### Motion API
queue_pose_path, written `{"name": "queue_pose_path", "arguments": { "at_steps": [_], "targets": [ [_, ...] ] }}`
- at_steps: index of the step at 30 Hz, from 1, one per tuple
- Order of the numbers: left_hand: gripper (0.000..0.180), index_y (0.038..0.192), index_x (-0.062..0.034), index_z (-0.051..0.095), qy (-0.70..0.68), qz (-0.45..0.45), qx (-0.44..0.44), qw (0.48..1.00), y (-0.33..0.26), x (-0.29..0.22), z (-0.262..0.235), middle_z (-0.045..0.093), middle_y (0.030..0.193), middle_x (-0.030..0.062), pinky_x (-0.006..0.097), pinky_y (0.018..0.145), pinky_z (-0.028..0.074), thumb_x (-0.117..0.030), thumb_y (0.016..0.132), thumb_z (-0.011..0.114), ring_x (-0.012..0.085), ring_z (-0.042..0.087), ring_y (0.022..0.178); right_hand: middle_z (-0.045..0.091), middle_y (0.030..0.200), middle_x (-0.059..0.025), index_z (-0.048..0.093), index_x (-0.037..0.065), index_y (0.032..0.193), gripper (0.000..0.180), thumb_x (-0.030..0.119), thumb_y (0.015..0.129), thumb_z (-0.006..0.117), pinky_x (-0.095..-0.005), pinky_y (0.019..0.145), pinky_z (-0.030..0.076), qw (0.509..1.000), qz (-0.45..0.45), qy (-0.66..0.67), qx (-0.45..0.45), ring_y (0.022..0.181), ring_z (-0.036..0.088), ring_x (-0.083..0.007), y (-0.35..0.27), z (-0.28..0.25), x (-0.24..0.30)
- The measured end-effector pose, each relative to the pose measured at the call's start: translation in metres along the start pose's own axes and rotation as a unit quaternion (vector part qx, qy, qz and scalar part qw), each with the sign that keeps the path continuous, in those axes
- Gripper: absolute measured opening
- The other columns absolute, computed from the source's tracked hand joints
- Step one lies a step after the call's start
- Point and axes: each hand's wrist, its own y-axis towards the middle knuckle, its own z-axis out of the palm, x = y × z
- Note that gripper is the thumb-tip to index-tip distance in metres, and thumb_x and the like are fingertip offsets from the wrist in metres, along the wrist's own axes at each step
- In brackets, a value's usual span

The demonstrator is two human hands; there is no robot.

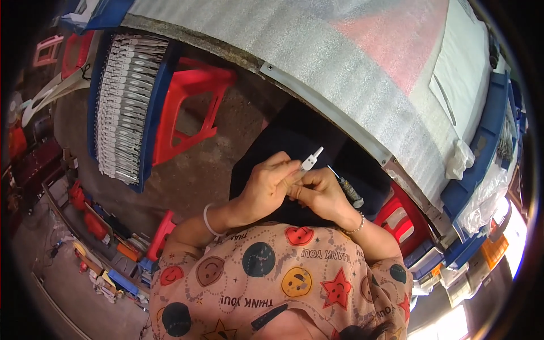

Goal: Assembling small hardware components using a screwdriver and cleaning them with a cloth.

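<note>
Left grip [267, 180] clamps a white piece [310, 162]; right grip [326, 194], can't tell. Leftward: blue tray [149, 141], red stool [195, 83]; ahead, bench [340, 73].

1. Pinches a small white part [311, 161] in the left hand [271, 184], over dark cloth [263, 144], just off the near edge of the bench [266, 34].
2. Curls the right hand [324, 195] against the left, close beside a thin-shafted tool [353, 195]; cannot tell whether gripping it.
3. Wears a pale bangle [208, 218] on the left wrist, beads [361, 222] on the right.
4. Beyond the bench's left corner, has a blue tray [148, 141] packed with white and grey parts [124, 102], just beside a red stool [190, 107].
5. Toward the bench's right end, has crumpled white plastic [460, 160] beside another blue tray [462, 195].
</note>
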Motion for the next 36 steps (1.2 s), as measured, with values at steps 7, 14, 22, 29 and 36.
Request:
{"name": "queue_pose_path", "arguments": {
  "at_steps": [7, 14, 22, 29, 36],
  "targets": [
    [0.013, 0.099, 0.0075, 0.062, -0.008, -0.026, 0.047, 0.999, -0.003, -0.002, -0.007, 0.055, 0.079, 0.0141, 0.032, 0.055, 0.045, 0.001, 0.088, 0.061, 0.0258, 0.059, 0.065, 0.063, 0.061, -0.0047, 0.071, -0.005, 0.080, 0.018, 0.011, 0.087, 0.068, -0.0231, 0.050, 0.042, 0.997, 0.045, 0.052, 0.024, 0.055, 0.055, -0.0067, -0.004, 0.001, 0.006],
    [0.012, 0.098, 0.0069, 0.062, -0.002, -0.024, 0.037, 0.999, 0.001, 0.001, -0.006, 0.056, 0.079, 0.0136, 0.031, 0.057, 0.045, 0.001, 0.088, 0.061, 0.0239, 0.059, 0.066, 0.065, 0.065, -0.0032, 0.072, -0.003, 0.083, 0.013, 0.008, 0.087, 0.068, -0.0205, 0.048, 0.044, 0.999, 0.042, 0.026, 0.019, 0.053, 0.055, -0.0064, 0.000, 0.000, 0.001],
    [0.011, 0.097, 0.0063, 0.063, 0.016, -0.026, 0.057, 0.998, 0.001, -0.003, -0.017, 0.057, 0.080, 0.0137, 0.030, 0.058, 0.045, 0.003, 0.087, 0.061, 0.0242, 0.058, 0.067, 0.065, 0.066, -0.0044, 0.071, -0.004, 0.078, 0.015, 0.006, 0.087, 0.065, -0.0202, 0.049, 0.044, 0.998, 0.034, 0.043, 0.031, 0.054, 0.056, -0.0067, 0.003, 0.002, 0.010],
    [0.010, 0.096, 0.0058, 0.062, 0.027, -0.026, 0.078, 0.996, -0.002, -0.004, -0.021, 0.055, 0.079, 0.0138, 0.031, 0.056, 0.044, 0.002, 0.087, 0.060, 0.0243, 0.057, 0.065, 0.067, 0.068, -0.0063, 0.070, -0.006, 0.077, 0.014, 0.000, 0.084, 0.060, -0.0201, 0.051, 0.046, 0.997, 0.045, 0.031, 0.050, 0.056, 0.058, -0.0081, 0.001, 0.002, 0.009],
    [0.009, 0.095, 0.0053, 0.062, 0.021, -0.023, 0.096, 0.995, 0.001, -0.004, -0.024, 0.055, 0.076, 0.0134, 0.032, 0.055, 0.044, 0.002, 0.087, 0.061, 0.0239, 0.056, 0.064, 0.062, 0.060, -0.0049, 0.070, -0.005, 0.075, 0.018, 0.011, 0.084, 0.070, -0.0251, 0.048, 0.042, 0.996, 0.038, 0.056, 0.050, 0.053, 0.054, -0.0075, 0.001, 0.002, 0.004]
  ]
}}
